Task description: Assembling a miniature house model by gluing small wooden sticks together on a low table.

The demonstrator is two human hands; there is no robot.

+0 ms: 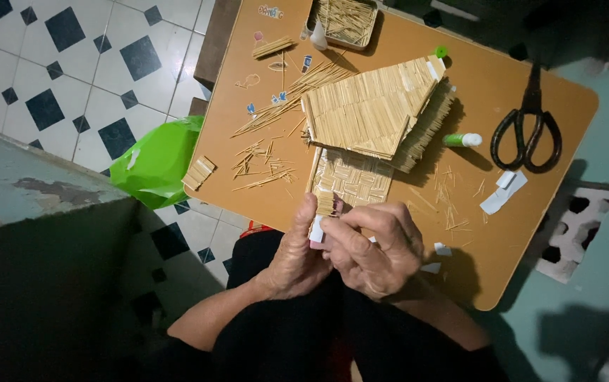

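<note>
Brown table (566, 113): stick house (375, 113), scissors (529, 120), glue stick (463, 140), loose sticks (265, 166).

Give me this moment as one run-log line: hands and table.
left hand: holds small stick panel | right hand: pinching same panel | stick house model: on table | scissors, glue stick: lying apart

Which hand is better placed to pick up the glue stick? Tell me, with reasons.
Probably the right hand: the glue stick lies on its side of the table, while the left hand grips the small stick panel.
</note>
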